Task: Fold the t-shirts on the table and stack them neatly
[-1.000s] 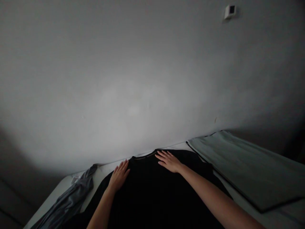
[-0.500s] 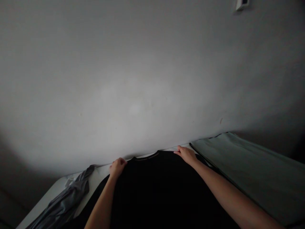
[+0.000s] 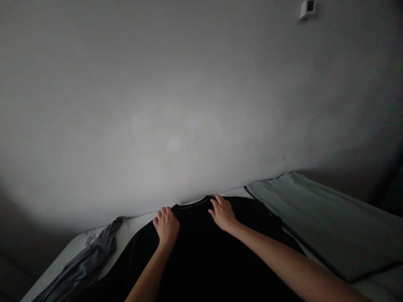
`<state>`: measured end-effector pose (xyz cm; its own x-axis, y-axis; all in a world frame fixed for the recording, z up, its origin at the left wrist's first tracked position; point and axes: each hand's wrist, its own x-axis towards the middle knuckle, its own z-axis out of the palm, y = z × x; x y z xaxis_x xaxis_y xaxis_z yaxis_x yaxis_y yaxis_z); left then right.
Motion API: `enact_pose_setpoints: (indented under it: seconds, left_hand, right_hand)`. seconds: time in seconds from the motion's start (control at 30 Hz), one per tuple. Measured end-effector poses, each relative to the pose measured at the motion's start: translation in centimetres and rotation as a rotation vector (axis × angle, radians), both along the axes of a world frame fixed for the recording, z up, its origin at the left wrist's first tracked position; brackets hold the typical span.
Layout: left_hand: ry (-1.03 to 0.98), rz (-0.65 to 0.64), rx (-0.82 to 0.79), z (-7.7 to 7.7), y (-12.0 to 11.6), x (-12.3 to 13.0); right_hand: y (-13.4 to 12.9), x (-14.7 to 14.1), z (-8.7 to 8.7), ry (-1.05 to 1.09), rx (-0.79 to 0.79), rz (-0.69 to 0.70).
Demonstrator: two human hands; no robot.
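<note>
A black long-sleeved top lies spread out, with its neckline toward the wall. My left hand rests palm down on the shoulder just left of the collar, fingers slightly apart and bent over the cloth; its thumb is hidden. On the other side of the neckline, my right hand touches the fabric with thumb and fingers spread. Neither hand visibly pinches the cloth. The top's lower part runs out of view at the bottom.
A crumpled grey garment lies at the left on the white surface. To the right is a flat grey-green cloth with dark edging. A pale wall rises behind, carrying a small white device at upper right.
Both hands have let go of the shoulder edges and moved inward toward the collar. The fingers of my right hand have spread. The view has shifted slightly right.
</note>
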<state>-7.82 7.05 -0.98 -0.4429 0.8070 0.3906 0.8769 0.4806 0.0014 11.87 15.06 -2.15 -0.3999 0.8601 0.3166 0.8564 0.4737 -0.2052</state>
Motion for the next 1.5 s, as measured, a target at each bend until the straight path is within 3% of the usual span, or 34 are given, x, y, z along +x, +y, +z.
enact_pose_setpoints:
  seconds: [0.13, 0.2, 0.27, 0.47, 0.6, 0.7, 0.77, 0.9, 1.0, 1.13, 1.27, 1.37, 1.43, 1.5]
  left_hand:
    - [0.075, -0.3, -0.134, -3.2, -2.7, 3.4]
    - [0.094, -0.395, -0.207, -4.1, -3.8, 2.9]
    - [0.094, -0.393, -0.233, -4.1, -4.9, 1.1]
    - [0.104, -0.243, -0.315, -2.8, -9.4, -7.0]
    - [0.164, -0.185, -0.41, -0.9, -12.0, -8.4]
    - [0.159, -0.081, -0.443, 0.6, -12.5, -5.3]
    - [0.11, -0.078, -0.449, 0.9, -12.4, -1.6]
    - [0.026, -0.211, -0.359, -0.4, -13.3, 5.9]
    - [0.053, -0.289, -0.295, -1.5, -15.3, 8.4]
    - [0.027, -0.248, -0.274, -1.6, -18.5, 7.2]
    - [0.007, -0.208, -0.29, -1.8, -22.0, 3.2]
    - [0.073, -0.268, -0.31, -2.2, -24.7, 0.5]
    - [0.116, -0.281, -0.336, -2.0, -25.9, 0.2]
    - [0.129, -0.209, -0.36, -1.5, -26.3, 1.7]
  right_hand:
    - [-4.7, -2.8, -1.5, 0.033, -0.172, 0.398]
    - [-5.7, -2.7, -1.6, 0.021, -0.22, 0.559]
    - [-5.6, -1.6, -1.4, -0.006, -0.238, 0.601]
    - [-3.1, 3.8, -0.3, -0.099, -0.263, 0.353]
    - [-2.4, 6.9, 0.3, -0.128, -0.309, 0.069]
    - [-4.2, 6.3, 1.0, -0.084, -0.277, -0.186]
    - [-6.9, 4.1, 1.1, -0.019, -0.216, -0.207]
    - [-13.9, -1.3, 0.1, 0.06, -0.221, 0.104]
    - [-17.7, -2.2, -0.9, 0.078, -0.238, 0.222]
    - [-18.8, 2.4, -1.1, 0.053, -0.206, 0.236]
    - [-17.8, 10.1, -1.1, -0.019, -0.199, 0.161]
    - [-17.2, 15.0, -1.0, -0.056, -0.192, 0.051]
    - [-17.4, 16.6, -0.6, -0.084, -0.202, -0.015]
    - [-18.4, 16.1, 0.1, -0.102, -0.214, -0.089]
